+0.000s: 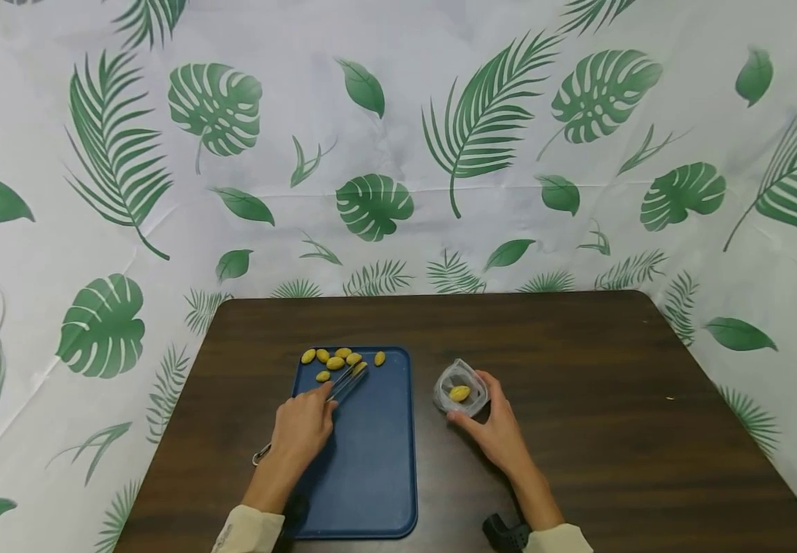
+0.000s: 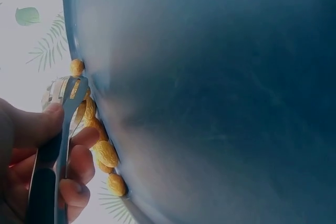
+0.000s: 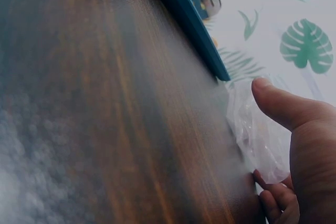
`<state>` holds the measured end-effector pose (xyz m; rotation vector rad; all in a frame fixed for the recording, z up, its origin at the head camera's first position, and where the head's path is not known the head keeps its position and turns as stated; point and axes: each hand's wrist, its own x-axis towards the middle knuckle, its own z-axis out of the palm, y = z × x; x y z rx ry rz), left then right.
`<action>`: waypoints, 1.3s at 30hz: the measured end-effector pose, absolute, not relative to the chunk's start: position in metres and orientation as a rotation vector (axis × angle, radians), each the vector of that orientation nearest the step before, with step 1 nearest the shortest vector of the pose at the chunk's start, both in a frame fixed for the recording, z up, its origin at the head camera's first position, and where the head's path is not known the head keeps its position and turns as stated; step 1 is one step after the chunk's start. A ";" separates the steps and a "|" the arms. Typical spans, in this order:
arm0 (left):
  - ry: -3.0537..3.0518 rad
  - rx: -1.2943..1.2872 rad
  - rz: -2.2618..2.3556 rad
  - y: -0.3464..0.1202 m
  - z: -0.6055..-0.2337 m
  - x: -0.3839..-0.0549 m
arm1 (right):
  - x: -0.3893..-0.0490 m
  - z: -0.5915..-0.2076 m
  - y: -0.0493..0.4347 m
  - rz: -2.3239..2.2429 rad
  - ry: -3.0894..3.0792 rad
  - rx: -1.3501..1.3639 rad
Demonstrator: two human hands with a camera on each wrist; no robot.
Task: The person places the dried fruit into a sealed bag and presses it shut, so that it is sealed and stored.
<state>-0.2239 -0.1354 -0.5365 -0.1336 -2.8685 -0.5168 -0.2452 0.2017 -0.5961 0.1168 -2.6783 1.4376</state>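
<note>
L hand (image 1: 304, 426) is wrapped round the tongs (image 2: 65, 124), tips among the nuts (image 1: 335, 362) at the tray's top edge, left of centre in the head view. R hand (image 1: 498, 434) grasps the cup (image 1: 443, 392), thumb one side, fingers the other, w/ one nut (image 1: 459, 393) inside. Cup sits right of the tray (image 1: 364, 468), apart from it, lower centre of frame.

Risks, working outward: nuts are rounded, so an off-centre pinch could prob. let one roll or shoot out of the tips. They crowd together up there, so the tips might nudge a neighbour over the low rim. If one gets carried right, a weak squeeze btw tray & cup could mean a drop onto the table (image 1: 578, 384). Cup looks thin & light; too firm a grasp might buckle or tip it.

Hard to see: can't tell if the tips really pinch a nut or just lie over it; tiny in the head view, tongs in the way in the L wrist view. In the R wrist view the cup's washed out, its nut not visible. Ring (image 1: 261, 454) at lower left is prob. the tongs' end, link hidden by L hand. Both sleeves (image 1: 249, 530) are cut off at frame bottom.
</note>
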 end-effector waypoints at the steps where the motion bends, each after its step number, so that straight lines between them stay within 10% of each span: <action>1: -2.870 -0.131 -0.522 -0.137 -0.536 -0.222 | -0.244 -0.597 0.200 1.444 -2.676 0.118; 39: -2.598 -0.193 -0.750 -0.127 -0.511 -0.215 | -0.248 -0.586 0.203 1.495 -2.678 0.124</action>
